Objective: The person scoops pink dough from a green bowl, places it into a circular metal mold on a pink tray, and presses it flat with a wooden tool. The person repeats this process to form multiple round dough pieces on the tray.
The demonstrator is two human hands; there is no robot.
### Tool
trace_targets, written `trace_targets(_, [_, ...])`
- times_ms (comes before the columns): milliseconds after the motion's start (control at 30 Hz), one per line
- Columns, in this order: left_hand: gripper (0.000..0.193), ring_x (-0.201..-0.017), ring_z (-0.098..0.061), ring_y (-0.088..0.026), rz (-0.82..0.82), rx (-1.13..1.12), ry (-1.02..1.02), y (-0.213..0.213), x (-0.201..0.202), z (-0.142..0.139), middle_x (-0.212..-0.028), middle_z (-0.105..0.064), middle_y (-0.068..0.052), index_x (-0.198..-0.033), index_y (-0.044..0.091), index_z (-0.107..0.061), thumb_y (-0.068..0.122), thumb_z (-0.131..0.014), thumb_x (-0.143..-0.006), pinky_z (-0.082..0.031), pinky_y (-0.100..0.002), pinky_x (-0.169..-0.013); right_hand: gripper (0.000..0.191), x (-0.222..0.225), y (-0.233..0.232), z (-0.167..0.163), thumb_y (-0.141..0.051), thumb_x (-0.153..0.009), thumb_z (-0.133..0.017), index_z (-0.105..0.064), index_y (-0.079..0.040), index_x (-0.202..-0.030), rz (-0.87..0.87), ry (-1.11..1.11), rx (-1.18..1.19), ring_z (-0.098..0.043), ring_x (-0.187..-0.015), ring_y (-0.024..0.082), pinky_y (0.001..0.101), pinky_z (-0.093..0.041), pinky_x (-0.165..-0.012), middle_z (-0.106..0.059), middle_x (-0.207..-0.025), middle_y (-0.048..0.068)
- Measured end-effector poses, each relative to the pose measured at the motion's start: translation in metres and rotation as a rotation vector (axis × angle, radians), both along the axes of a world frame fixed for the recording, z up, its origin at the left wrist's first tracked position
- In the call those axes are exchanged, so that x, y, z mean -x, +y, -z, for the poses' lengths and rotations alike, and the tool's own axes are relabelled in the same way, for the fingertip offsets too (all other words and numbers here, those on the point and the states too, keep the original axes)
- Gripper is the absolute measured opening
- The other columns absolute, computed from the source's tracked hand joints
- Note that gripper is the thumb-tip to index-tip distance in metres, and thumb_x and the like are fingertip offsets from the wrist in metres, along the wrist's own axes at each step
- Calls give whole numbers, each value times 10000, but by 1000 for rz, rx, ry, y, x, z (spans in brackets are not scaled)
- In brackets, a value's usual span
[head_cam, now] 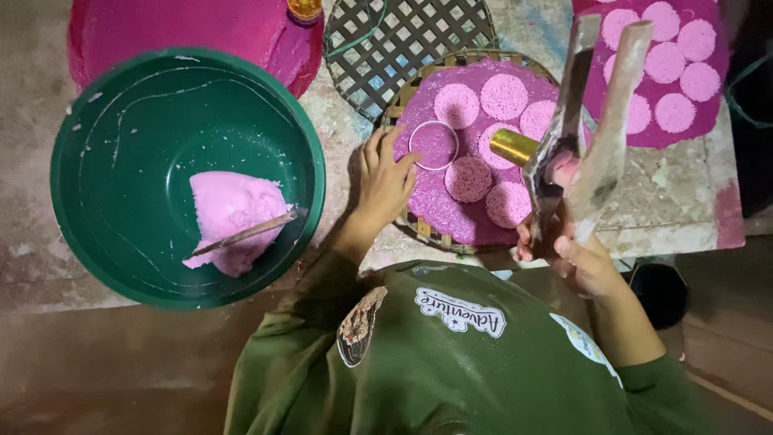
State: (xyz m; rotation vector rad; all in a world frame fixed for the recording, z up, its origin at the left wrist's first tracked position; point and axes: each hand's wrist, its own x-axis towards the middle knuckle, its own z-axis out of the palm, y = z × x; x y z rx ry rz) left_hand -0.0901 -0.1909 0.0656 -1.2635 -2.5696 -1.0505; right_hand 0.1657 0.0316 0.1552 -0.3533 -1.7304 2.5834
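At your far left sits a big green basin (121, 173) with a lump of pale pink dough (229, 217) in it and a thin stick (250, 232) lying across the lump. Your left hand (385, 181) reaches onto the woven tray (419, 229), fingers loosely spread, the fingertips (407, 161) steadying a small metal ring (433, 145) that rests on the pink-dusted cloth (435, 205). Round pink cakes (503, 97) lie just beside the ring. Your right hand (576, 254) is clenched around a pair of long pale tongs (600, 105), held upright over the tray, with a gold cylinder (514, 147) at their base. Everything stands on a stained, worn table (684, 197); another cloth of cakes (676, 56) lies at the far right.
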Motion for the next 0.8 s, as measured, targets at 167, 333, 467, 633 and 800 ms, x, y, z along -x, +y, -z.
trace_targets(167, [419, -1530, -286, -338, 35, -27, -80, -2, 10, -2, -1608, -399, -133, -1360, 171, -625, 253, -688, -954, -155, -613, -1246, 687, 10, 13, 4, -587, -928, -698, -537, 36, -1169, -103, -73, -136, -638, -844, 235, 421, -565, -804, -609, -971, 139])
trace_targets(333, [738, -1551, -382, -316, 676, -1057, -1486, 34, 48, -33, -1652, -407, -194, -1592, 107, -375, 514, -607, -1022, -208, -521, -1327, 896, 49, 22, 9, -772, -976, -371, -639, 71, -1113, -490, -146, -71, -706, -751, 200, 343, -599, -659, -710, -882, 127])
trace_targets(467, [726, -1265, -574, -258, 1238, -1443, -1733, 55, 63, -53, -1238, -586, -87, -1424, 79, -499, 628, -563, -954, -359, -495, -1241, 825, 92, 32, -10, -699, -878, -279, -621, -17, -1193, -610, -692, -47, -721, -789, 234, 371, -635, -728, -706, -888, 151])
trace_targets(633, [334, -900, -561, -165, 854, -1680, -1671, 81, 81, -40, -874, -504, -5, -989, 119, -524, 444, -546, -1065, -461, -368, -1026, 893, 149, 61, -46, -734, -955, -141, -661, -17, -1070, -695, -660, -594, -627, -664, 218, 389, -554, -564, -620, -788, 146])
trace_targets(800, [163, -835, -526, -128, 920, -1931, -1566, 87, 109, -10, -850, -487, 26, -931, 155, -475, 298, -497, -1006, -481, -322, -911, 927, 188, 48, -48, -722, -964, -218, -710, 49, -813, -565, -696, -1012, -676, -594, 250, 413, -562, -622, -667, -657, 151])
